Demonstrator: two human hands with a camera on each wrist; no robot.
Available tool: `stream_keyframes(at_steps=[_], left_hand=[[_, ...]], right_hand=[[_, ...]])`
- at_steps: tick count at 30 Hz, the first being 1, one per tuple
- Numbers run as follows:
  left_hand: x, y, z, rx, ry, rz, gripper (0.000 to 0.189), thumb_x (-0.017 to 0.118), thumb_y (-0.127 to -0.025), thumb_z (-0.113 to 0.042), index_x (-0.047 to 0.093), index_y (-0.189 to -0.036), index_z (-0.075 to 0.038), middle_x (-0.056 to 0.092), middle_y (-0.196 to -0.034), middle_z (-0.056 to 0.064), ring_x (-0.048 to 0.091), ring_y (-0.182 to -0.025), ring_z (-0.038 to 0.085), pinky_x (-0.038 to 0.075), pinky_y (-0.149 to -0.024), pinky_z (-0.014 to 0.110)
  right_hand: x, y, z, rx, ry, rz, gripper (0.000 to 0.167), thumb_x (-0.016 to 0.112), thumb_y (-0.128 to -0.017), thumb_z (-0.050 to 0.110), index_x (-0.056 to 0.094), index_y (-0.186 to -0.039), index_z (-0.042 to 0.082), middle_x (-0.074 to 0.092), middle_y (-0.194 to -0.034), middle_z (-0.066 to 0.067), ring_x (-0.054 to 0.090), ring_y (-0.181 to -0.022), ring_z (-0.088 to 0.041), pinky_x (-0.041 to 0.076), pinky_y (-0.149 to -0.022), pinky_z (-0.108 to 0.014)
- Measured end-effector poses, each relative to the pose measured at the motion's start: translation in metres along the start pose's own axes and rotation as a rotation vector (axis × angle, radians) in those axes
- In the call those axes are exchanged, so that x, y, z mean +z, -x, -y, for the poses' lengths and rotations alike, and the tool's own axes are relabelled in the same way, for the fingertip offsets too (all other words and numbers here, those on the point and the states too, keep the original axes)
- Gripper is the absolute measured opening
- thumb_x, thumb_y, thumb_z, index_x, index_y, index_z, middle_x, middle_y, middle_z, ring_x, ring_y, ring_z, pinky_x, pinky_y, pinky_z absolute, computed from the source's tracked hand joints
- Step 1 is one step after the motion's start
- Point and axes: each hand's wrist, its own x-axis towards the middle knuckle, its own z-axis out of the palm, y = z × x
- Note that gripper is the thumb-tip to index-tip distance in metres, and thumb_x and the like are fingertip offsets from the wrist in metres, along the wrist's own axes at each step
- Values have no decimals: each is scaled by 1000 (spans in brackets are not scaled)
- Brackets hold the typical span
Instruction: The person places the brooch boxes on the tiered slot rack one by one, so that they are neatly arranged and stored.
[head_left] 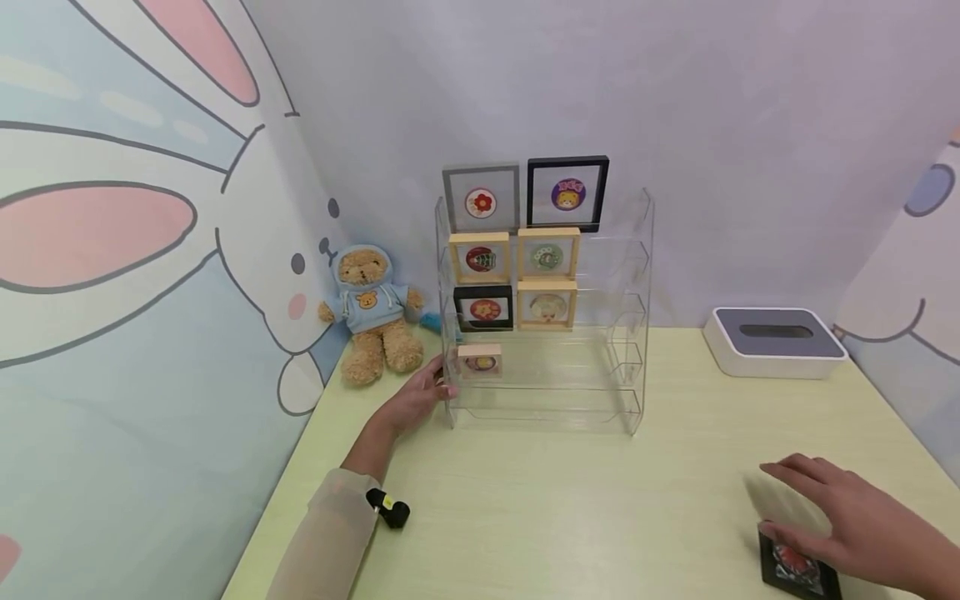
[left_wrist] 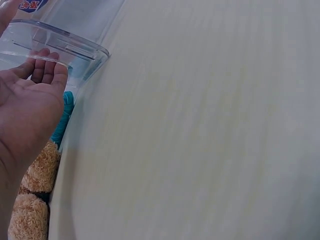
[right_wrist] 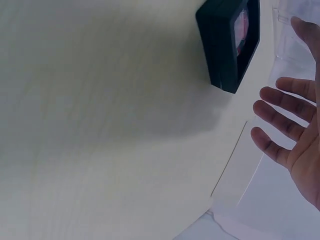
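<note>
A clear tiered acrylic display rack stands mid-table against the wall, holding several small picture frames. My left hand grips its lower left side, thumb in front and fingers behind the panel; the left wrist view shows those fingers curled at the clear edge. Nearest to it on the rack is a small light-wood frame. At the lower right, a black frame with a red design lies on the table. My right hand hovers over it, fingers spread and apart from the frame in the right wrist view.
A teddy bear in a blue hoodie sits left of the rack, with a small blue thing beside it. A white tissue box with a grey top stands at the back right. Rabbit-print cloth covers the side walls.
</note>
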Motion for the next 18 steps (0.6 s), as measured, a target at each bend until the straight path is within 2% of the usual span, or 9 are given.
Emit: stream_keyframes(at_steps=[4,8,11,14,18], left_hand=[[1,2,-1,-5,3,-9,109,78,-104,-34,2,-179,-14,7,-185,15,3,-171,34,0,-139,59],[2,2,-2,-13,5,-17,106,76,-104,-30,2,-179,-14,7,-186,15,4,-172,34,1,-139,59],[3,2,-3,-21,0,-26,103,74,-105,-27,3,-179,-15,8,-186,14,4,-172,34,1,-139,59],[5,2,-5,-24,-1,-31,101,72,-106,-22,3,-179,-14,8,-186,15,4,-172,33,1,-139,58],[6,3,-5,-27,0,-35,100,71,-106,-20,3,-179,-14,8,-185,15,4,-172,33,1,-139,57]], right_hand=[[7,17,-3,34,-34,66,63,99,-76,56,80,-123,19,63,-117,12,59,-91,2,56,-70,-31],[13,26,-10,43,-61,148,54,95,-81,55,80,-119,20,56,-111,16,46,-89,9,49,-67,-27],[14,30,-17,46,-73,227,51,92,-84,59,78,-117,22,54,-110,15,41,-89,9,47,-67,-25],[14,32,-21,67,-88,341,55,87,-88,63,77,-122,20,55,-116,9,42,-92,8,50,-70,-27],[17,34,-19,121,-101,459,68,82,-89,70,74,-131,16,60,-129,-2,57,-100,-6,58,-76,-32]])
